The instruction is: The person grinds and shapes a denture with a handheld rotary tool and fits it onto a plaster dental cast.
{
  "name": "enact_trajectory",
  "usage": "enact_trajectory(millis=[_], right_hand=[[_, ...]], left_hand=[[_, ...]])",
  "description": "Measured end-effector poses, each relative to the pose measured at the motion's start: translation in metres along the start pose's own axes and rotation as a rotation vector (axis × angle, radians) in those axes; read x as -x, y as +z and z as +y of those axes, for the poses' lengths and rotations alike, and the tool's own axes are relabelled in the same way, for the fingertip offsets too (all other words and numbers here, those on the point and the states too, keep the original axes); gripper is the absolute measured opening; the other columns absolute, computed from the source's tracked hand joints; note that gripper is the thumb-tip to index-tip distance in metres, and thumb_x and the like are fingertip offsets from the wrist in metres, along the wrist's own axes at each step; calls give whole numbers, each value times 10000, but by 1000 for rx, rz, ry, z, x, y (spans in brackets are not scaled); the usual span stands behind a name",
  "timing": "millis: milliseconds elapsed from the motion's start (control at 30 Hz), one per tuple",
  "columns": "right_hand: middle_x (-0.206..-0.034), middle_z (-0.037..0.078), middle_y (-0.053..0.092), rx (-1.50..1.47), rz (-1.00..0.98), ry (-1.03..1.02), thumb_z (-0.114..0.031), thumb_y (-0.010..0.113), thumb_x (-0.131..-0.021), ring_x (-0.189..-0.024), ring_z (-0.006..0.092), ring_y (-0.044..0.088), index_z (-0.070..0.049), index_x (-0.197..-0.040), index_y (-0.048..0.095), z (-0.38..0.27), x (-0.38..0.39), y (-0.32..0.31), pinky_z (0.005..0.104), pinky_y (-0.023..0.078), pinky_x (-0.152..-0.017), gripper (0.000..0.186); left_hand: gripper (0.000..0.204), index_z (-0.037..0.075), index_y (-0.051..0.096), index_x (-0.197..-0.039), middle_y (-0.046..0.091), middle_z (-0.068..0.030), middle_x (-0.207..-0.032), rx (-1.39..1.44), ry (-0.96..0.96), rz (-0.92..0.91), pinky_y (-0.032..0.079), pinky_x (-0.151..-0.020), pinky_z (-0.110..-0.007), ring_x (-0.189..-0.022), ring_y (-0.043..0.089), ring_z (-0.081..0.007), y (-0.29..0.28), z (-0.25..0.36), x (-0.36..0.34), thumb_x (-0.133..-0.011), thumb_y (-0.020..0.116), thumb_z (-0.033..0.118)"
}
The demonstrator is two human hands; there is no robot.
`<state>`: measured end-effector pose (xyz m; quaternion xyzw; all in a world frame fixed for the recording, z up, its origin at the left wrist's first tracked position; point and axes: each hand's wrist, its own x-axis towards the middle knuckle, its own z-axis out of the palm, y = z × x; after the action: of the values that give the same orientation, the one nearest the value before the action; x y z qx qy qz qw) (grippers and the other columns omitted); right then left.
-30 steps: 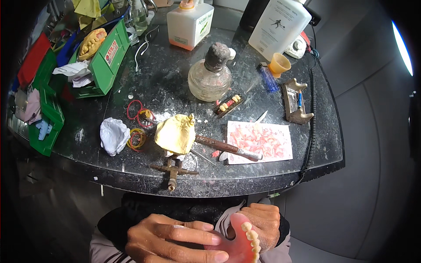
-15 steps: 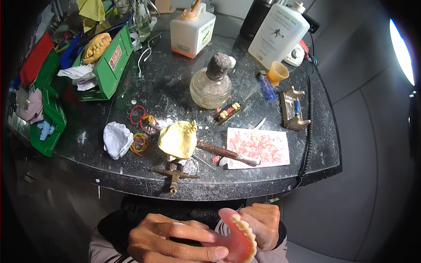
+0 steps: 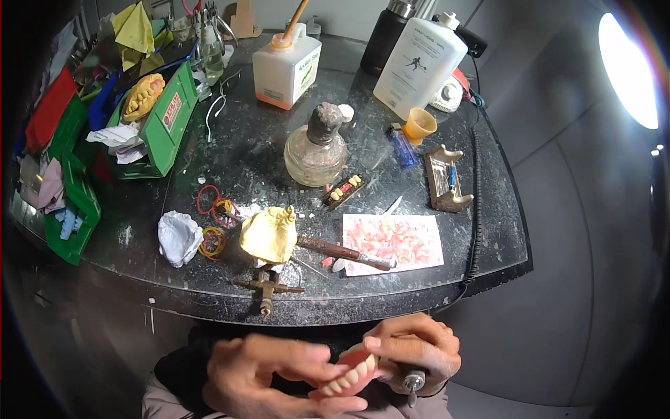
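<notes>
A pink denture (image 3: 347, 379) with a row of cream teeth is held low in front of me, past the bench's near edge. My left hand (image 3: 265, 373), slightly blurred, grips it from the left, fingers on either side of the base. My right hand (image 3: 419, 346) is closed around a metal rotary handpiece (image 3: 413, 380), whose small bur points down toward me. That hand's thumb and fingertips also touch the right end of the denture.
On the black bench are a yellow plaster cast (image 3: 269, 236) on a brass articulator (image 3: 266, 285), a white cast (image 3: 180, 239), a brown-handled knife (image 3: 342, 251), pink-smeared paper (image 3: 398, 241) and a glass spirit burner (image 3: 315, 150). Green bins (image 3: 171, 126) stand left; a coiled cord (image 3: 477, 209) runs down the right.
The denture has turned from upright to a slanted position, teeth now facing me. My right hand has rolled over, bringing the handpiece into sight and its fingers onto the denture. The view has shifted slightly.
</notes>
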<state>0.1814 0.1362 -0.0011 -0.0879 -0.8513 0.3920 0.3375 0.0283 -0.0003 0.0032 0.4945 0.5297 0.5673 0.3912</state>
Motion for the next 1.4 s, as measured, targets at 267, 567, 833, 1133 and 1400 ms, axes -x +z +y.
enact_trajectory(millis=[267, 567, 833, 1133, 1400], right_hand=[[-762, 170, 648, -284, -134, 331, -134, 729, -715, -627, 192, 641, 51, -924, 639, -13, -15, -12, 251, 493, -545, 293], [-704, 150, 647, -287, -96, 337, -126, 742, -686, -583, 185, 639, 38, -877, 656, -15, -22, -6, 249, 492, -515, 266], [-693, 147, 646, -192, -17, 249, -149, 743, -690, -581, 193, 638, 35, -872, 656, -8, -19, 3, 265, 499, -517, 273], [-722, 169, 644, -250, 60, 32, -127, 668, -786, -654, 233, 654, 55, -891, 626, 6, -3, 14, 314, 529, -615, 215], [-509, 52, 528, -89, -1, 264, -212, 768, -641, -434, 140, 537, -25, -611, 500, 10, 16, 9, 239, 390, -409, 328]], left_hand=[[852, -20, 251, -1302, 341, -174, -1294, 877, -218, -225, 366, -975, -363, -1184, 398, -211, -3, -27, -12, -669, 775, 204], [1084, -69, 209, -1275, 458, -251, -1176, 1009, -571, -128, 362, -973, -419, -1136, 465, -322, 4, -18, -10, -492, 867, 291], [1020, -11, 217, -1271, 430, -189, -1210, 976, -302, -201, 378, -955, -370, -1122, 459, -248, 3, -32, -9, -518, 864, 221], [515, 20, 351, -1243, 542, -119, -1105, 761, -239, -135, 465, -867, -309, -1074, 515, -171, 10, -23, -12, -797, 603, -40], [360, -34, 558, -1041, 597, -167, -946, 723, 70, 132, 559, -672, -252, -854, 618, -180, 14, -27, 0, -708, 694, -46]])
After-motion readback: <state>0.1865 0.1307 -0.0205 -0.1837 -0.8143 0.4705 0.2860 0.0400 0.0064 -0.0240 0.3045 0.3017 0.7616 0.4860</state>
